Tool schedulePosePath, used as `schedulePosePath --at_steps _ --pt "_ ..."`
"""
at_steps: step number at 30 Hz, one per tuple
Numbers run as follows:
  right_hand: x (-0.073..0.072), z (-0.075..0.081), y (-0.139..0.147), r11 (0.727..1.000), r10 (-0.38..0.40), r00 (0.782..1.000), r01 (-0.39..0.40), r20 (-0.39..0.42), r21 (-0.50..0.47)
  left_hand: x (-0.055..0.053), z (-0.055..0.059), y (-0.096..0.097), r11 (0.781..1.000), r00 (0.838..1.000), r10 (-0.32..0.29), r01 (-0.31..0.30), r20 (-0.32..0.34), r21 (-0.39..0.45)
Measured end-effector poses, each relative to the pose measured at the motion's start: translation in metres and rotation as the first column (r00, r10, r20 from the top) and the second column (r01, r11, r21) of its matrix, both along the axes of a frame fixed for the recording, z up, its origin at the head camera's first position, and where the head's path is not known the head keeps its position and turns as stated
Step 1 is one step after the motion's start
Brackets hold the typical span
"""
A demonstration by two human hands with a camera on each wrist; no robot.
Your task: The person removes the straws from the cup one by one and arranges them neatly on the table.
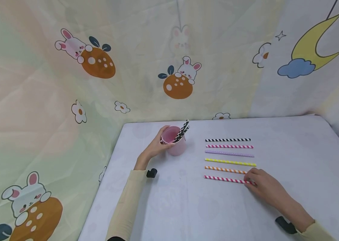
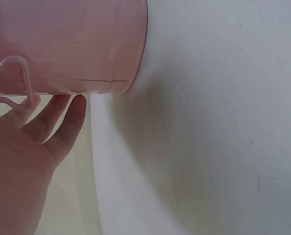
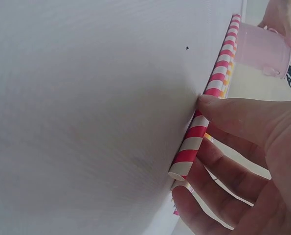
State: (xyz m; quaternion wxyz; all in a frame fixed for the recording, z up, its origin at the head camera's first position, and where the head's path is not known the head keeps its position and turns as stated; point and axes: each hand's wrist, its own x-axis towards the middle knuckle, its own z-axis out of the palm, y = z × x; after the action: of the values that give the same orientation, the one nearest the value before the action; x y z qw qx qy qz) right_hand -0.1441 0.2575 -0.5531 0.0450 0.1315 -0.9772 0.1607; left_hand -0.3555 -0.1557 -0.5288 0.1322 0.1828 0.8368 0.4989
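A small pink bucket point(image 1: 177, 149) with side loops stands at the left of the table, and black-and-white patterned straws point(image 1: 181, 132) lean out over its rim. My left hand point(image 1: 158, 146) holds the bucket at its left side, thumb at the near rim and fingers around the far side. On the right, my right hand point(image 1: 264, 187) pinches the right end of a red-and-white striped paper straw point(image 1: 223, 179). The right wrist view shows the thumb point(image 3: 233, 110) on that straw point(image 3: 191, 134) and the fingers behind it. Just beyond it lies an orange-striped straw point(image 1: 225, 169), partly behind the fingers.
Farther back in the row lie a yellow straw point(image 1: 229, 162), a purple straw point(image 1: 229, 153), a pink-striped straw point(image 1: 229, 146) and a black-striped straw point(image 1: 228, 140). The white table point(image 1: 187, 207) meets a printed cloth backdrop point(image 1: 217, 97) behind.
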Motion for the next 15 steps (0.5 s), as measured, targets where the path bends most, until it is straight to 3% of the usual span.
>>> schedulePosePath --at_steps 8,15 --pt "-0.0005 0.0014 -0.0004 1.0 0.002 1.0 -0.002 0.01 -0.001 0.0009 -0.0012 0.0001 1.0 1.0 0.002 -0.002 -0.025 0.019" --pt "-0.0003 0.0017 -0.0005 1.0 -0.007 1.0 0.007 0.03 0.006 0.0021 0.0034 0.0013 1.0 1.0 -0.002 0.002 0.017 0.006"
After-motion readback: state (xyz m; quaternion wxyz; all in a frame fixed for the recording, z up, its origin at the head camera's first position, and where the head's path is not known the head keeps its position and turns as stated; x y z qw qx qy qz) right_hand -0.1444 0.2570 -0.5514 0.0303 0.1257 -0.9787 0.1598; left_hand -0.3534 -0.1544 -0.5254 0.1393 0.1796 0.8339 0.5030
